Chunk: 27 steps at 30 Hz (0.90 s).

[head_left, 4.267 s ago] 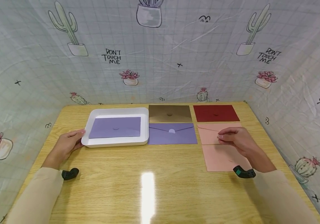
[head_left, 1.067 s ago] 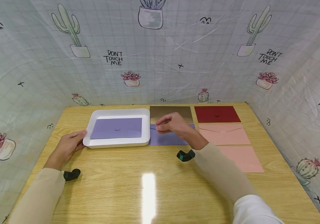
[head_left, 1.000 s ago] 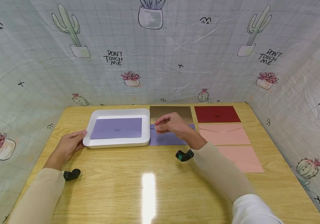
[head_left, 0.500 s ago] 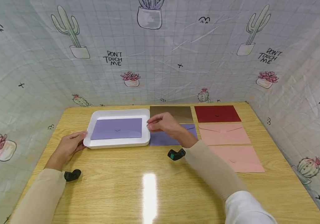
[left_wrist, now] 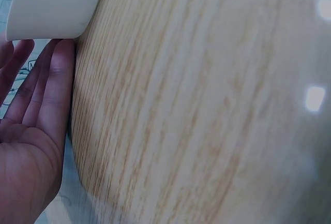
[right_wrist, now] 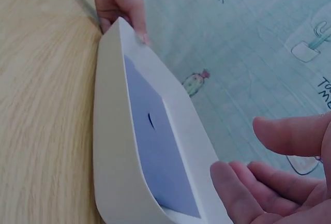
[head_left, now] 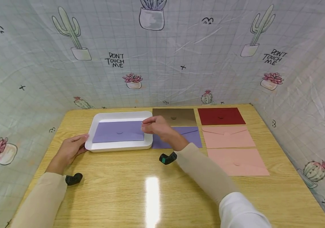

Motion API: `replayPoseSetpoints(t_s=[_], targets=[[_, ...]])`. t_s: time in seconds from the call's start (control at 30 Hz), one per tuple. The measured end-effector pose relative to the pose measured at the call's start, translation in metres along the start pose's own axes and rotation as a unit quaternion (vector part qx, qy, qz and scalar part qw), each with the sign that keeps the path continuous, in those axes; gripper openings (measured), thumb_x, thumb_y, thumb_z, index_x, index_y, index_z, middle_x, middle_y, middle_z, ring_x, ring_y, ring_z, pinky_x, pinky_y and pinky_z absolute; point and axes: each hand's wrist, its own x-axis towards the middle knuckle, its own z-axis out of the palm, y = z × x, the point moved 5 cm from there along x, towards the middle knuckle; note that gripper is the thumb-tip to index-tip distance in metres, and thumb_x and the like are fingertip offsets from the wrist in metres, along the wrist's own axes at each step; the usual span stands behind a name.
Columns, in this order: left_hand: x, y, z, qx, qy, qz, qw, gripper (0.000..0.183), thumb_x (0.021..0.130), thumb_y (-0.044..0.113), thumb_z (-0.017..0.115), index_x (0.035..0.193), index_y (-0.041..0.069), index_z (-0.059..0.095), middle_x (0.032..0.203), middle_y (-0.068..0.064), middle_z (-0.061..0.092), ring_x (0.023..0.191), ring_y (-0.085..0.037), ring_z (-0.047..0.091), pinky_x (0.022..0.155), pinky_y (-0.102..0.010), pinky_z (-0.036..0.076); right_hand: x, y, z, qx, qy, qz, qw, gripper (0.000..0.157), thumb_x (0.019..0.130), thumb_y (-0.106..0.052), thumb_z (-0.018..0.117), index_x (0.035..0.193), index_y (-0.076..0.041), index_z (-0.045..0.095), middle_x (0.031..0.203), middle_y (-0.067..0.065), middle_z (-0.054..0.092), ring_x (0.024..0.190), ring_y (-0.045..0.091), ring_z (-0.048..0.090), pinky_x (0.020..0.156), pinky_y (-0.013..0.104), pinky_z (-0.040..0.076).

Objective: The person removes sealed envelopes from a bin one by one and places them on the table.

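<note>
A white tray lies on the table with a flat purple envelope inside it. My left hand holds the tray's left end, thumb at the rim and fingers against its outer side and underside. Above the tray's right rim hovers my right hand. In the right wrist view its thumb and fingers stand apart with nothing between them. A second purple envelope, flap side up, lies right of the tray, partly covered by the right hand and wrist.
Behind that envelope lies a gold-brown envelope, and a dark red one is at the back right. Two pink envelopes, one flap side up and one in front, lie at the right. A printed curtain closes in the table.
My right hand has travelled left from the pink envelope, over the second purple envelope, to the tray's right rim. The left hand stays at the tray.
</note>
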Motion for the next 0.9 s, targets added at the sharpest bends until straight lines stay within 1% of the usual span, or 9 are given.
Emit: replayPoseSetpoints(t_s=[0.07,0.13,0.23,0.33,0.4,0.47,0.63,0.77,0.9], targets=[[0.0,0.0,-0.001,-0.005,-0.002,0.001,1.0,0.076,0.105,0.045,0.058,0.159,-0.003,0.034,0.121,0.018,0.061,0.093,0.014,0.061,0.084,-0.014,0.059,0.002,0.002,0.004,0.002,0.002,0.005,1.0,0.048,0.097,0.0,0.069,0.142,0.01,0.056,0.144,0.028,0.06,0.118,0.028,0.07,0.11,0.043,0.054],[0.0,-0.001,-0.001,-0.005,-0.003,-0.001,1.0,0.076,0.105,0.045,0.058,0.159,-0.002,0.034,0.12,0.019,0.061,0.093,0.014,0.062,0.084,-0.014,0.059,0.004,0.004,0.009,0.012,0.007,0.01,1.0,0.049,0.097,0.0,0.068,0.143,0.01,0.054,0.145,0.028,0.059,0.124,0.032,0.068,0.112,0.044,0.053],[0.001,-0.002,-0.001,0.004,-0.003,-0.004,1.0,0.074,0.106,0.045,0.056,0.16,0.0,0.034,0.139,0.001,0.059,0.093,0.015,0.061,0.084,-0.014,0.059,0.005,0.007,0.015,0.025,0.02,0.014,0.999,0.05,0.098,-0.001,0.067,0.144,0.01,0.052,0.147,0.028,0.057,0.13,0.034,0.064,0.113,0.043,0.051],[0.001,-0.002,-0.001,0.013,-0.001,-0.007,0.9999,0.071,0.108,0.045,0.053,0.161,0.002,0.034,0.161,-0.018,0.042,0.092,0.016,0.061,0.084,-0.013,0.059,0.007,0.009,0.02,0.032,0.035,0.012,0.999,0.053,0.097,-0.001,0.066,0.147,0.011,0.05,0.15,0.028,0.055,0.136,0.035,0.059,0.116,0.042,0.049],[0.002,-0.001,0.0,0.016,0.0,-0.007,0.9998,0.07,0.108,0.044,0.051,0.161,0.002,0.033,0.165,-0.023,0.034,0.092,0.016,0.06,0.084,-0.013,0.059,0.009,0.011,0.023,0.032,0.047,0.011,0.998,0.056,0.096,-0.002,0.067,0.148,0.011,0.049,0.152,0.027,0.053,0.137,0.035,0.057,0.117,0.041,0.048],[0.002,-0.001,0.0,0.017,0.0,-0.007,0.9998,0.069,0.109,0.044,0.051,0.161,0.002,0.033,0.166,-0.024,0.032,0.092,0.016,0.06,0.084,-0.013,0.059,0.01,0.013,0.026,0.04,0.058,0.014,0.997,0.058,0.095,-0.002,0.067,0.149,0.011,0.048,0.154,0.026,0.051,0.139,0.035,0.055,0.119,0.042,0.045],[0.001,0.0,0.0,0.014,0.001,-0.004,0.9999,0.07,0.108,0.044,0.053,0.16,0.001,0.034,0.157,-0.015,0.045,0.092,0.016,0.061,0.084,-0.014,0.059,0.012,0.016,0.033,0.064,0.085,0.031,0.994,0.061,0.094,-0.003,0.068,0.15,0.01,0.046,0.157,0.026,0.046,0.143,0.037,0.048,0.124,0.047,0.038],[0.0,0.0,-0.001,-0.001,0.001,0.0,1.0,0.074,0.106,0.045,0.057,0.159,-0.001,0.035,0.136,0.005,0.06,0.092,0.014,0.063,0.084,-0.015,0.059,0.016,0.019,0.037,0.06,0.103,0.041,0.992,0.067,0.094,-0.005,0.067,0.155,0.007,0.041,0.164,0.022,0.039,0.152,0.036,0.037,0.128,0.048,0.031],[0.0,-0.001,-0.001,-0.012,-0.004,0.007,0.9999,0.076,0.105,0.044,0.06,0.158,-0.003,0.035,0.116,0.022,0.061,0.093,0.013,0.064,0.084,-0.015,0.059,0.016,0.023,0.04,0.068,0.114,0.052,0.99,0.071,0.095,-0.005,0.064,0.159,0.006,0.034,0.17,0.016,0.032,0.158,0.035,0.027,0.13,0.048,0.029]])
